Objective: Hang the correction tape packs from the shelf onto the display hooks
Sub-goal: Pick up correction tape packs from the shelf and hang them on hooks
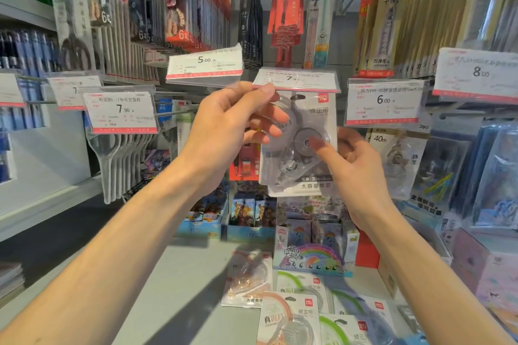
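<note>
A grey correction tape pack [311, 123] is raised just under the 7-something price tag [297, 80] at the end of a display hook. My left hand [232, 126] pinches the pack's upper left edge, thumb on top near the tag. My right hand [350, 159] grips its lower right side, thumb pressed on the clear blister. Several more correction tape packs [297, 311] in orange, green and clear lie flat on the shelf [182, 288] below.
Price tags reading 5.00 [204, 67], 7.90 [123, 112], 6.00 [385, 101] and 8.00 [479, 73] stick out on neighbouring hooks. Another tape pack [398, 157] hangs at right. Boxes of cards and a rainbow pony box [311, 258] stand at the shelf's back.
</note>
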A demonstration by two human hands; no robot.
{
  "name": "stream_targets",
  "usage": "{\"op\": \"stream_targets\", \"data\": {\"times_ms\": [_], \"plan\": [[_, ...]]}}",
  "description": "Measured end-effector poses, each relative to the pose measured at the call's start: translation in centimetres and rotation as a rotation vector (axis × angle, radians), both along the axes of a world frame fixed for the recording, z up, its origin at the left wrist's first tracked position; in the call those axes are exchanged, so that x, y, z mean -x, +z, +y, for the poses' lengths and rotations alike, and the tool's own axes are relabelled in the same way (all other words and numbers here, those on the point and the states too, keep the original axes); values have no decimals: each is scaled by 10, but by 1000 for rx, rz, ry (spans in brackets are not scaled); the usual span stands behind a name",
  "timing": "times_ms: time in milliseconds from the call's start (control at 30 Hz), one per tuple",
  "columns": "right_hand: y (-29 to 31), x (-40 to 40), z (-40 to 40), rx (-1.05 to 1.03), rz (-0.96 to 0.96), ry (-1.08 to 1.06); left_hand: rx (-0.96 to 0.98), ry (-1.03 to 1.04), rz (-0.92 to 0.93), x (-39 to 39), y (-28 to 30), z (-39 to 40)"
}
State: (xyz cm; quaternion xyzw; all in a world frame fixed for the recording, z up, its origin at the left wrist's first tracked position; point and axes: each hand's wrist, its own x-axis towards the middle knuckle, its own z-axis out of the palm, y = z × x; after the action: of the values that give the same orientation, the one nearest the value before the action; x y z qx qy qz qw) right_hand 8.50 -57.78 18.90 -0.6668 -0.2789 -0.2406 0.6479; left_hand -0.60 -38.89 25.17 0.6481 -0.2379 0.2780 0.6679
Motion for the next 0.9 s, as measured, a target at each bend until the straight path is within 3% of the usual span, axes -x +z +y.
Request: {"op": "stream_targets", "data": {"times_ms": [400,600,733,900], "plan": [[-13,-27,21,37,90,-151,-85,10,-35,-15,-14,10],[-26,-31,16,42,64,-181,-158,215,-4,-49,-40,25],[-25,-35,16,77,71,-101,-196,360,59,-86,-62,27],[-27,-48,21,115,86,-64,-161,309,103,-117,-78,14]]}}
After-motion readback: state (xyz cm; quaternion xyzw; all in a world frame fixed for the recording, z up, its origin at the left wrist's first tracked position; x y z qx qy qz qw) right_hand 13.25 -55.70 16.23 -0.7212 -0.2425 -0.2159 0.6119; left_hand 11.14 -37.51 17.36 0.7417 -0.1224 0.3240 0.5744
